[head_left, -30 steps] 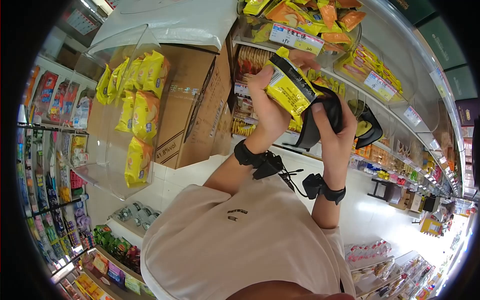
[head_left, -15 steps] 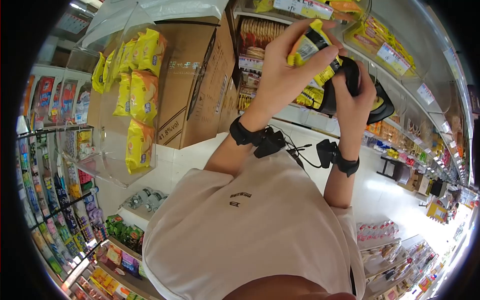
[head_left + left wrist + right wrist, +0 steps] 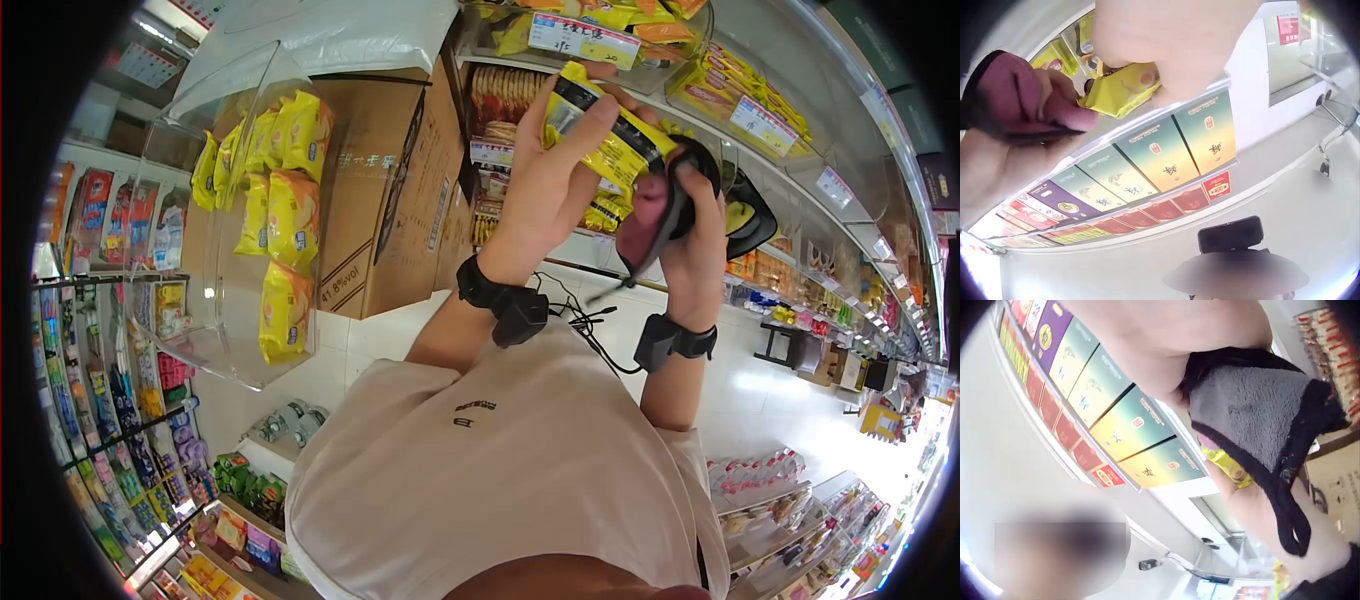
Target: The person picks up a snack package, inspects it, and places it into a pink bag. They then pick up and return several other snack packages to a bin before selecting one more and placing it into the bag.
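Note:
In the head view, my left hand (image 3: 545, 190) grips a yellow snack packet (image 3: 615, 140) with a black band, thumb across its front. In the left wrist view the packet (image 3: 1124, 89) shows beneath that hand's fingers. My right hand (image 3: 697, 230) holds a small cloth with black edging (image 3: 645, 225), its pink face against the packet's lower end. The cloth's other side is grey (image 3: 1250, 412) in the right wrist view, and a black hanging loop (image 3: 1292, 525) dangles from one corner. A black container (image 3: 752, 215) with something yellow inside sits behind the right hand.
Shelves of snacks with price tags (image 3: 765, 122) run behind and to the right. At left, a clear plastic bin (image 3: 215, 340) of yellow packets stands beside a cardboard box (image 3: 365, 200). Black cables (image 3: 580, 320) hang between the wrists. Gift boxes (image 3: 1154, 162) line an upper shelf.
The hands moved up and right, then slightly back down and left, still holding packet and cloth. The cloth has turned so its pink side now shows, against the packet.

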Motion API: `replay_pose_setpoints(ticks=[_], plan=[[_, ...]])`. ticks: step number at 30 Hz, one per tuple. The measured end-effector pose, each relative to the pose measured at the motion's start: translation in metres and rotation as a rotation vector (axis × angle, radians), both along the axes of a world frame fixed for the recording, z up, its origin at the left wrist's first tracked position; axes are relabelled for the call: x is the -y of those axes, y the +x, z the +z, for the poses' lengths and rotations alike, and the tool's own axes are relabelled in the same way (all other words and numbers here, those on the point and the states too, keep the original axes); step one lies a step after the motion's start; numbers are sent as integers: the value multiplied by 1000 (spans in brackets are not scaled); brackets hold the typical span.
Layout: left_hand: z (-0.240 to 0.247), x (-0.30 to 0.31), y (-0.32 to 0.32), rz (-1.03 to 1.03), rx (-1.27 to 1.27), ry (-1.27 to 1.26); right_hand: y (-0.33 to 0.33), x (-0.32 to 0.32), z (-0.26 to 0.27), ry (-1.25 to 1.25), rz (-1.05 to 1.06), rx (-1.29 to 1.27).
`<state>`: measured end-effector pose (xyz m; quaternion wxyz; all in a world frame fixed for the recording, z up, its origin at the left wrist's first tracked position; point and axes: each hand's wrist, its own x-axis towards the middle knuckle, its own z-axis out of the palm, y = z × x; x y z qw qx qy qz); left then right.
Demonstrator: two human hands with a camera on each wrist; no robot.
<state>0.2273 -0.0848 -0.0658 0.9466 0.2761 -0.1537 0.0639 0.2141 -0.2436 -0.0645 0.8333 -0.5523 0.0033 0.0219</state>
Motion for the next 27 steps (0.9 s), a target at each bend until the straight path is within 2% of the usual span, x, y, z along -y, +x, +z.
replay_pose_setpoints(ticks=[2, 5, 7, 10, 13, 18, 24, 27], plan=[[1, 1, 2, 44, -9, -55, 1, -9, 7, 45, -125, -114], [2, 4, 2, 114, 2, -20, 1, -10, -3, 76, -62, -3], [-2, 10, 4, 126, 23, -4, -3, -13, -8, -50, -66, -16], [0, 16, -1, 175, 24, 54, -3, -21, -8, -180, -150, 127], [-7, 13, -1, 272, 70, 206, -3, -20, -8, -318, -159, 160], [-7, 4, -3, 284, 78, 324, -1, -23, -9, -382, -124, 175], [-9, 2, 1, 283, 136, 419, -3, -31, -9, -493, -258, 315], [-6, 3, -3, 260, 109, 435, -5, -26, -12, -400, -206, 188]])
